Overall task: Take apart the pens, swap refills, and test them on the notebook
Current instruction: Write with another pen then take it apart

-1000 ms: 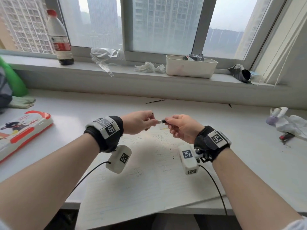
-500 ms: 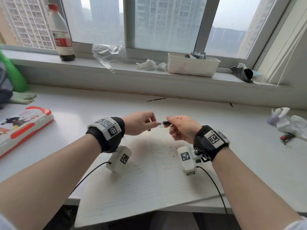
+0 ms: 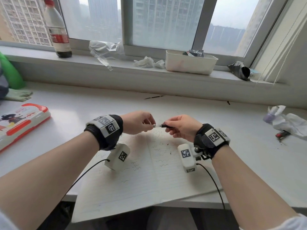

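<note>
- Left hand (image 3: 137, 122) and right hand (image 3: 181, 127) each pinch an end of the slim clear-and-black plastic pen (image 3: 160, 125), held above the open lined notebook (image 3: 149, 171)
- Judgement: twist gently, pull straight apart; keep parts over the page

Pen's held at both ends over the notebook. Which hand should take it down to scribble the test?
Probably the right hand: it grips the black barrel end of the clear-and-black pen, while the left hand only pinches the tip end. The open lined notebook lies directly below.
</note>
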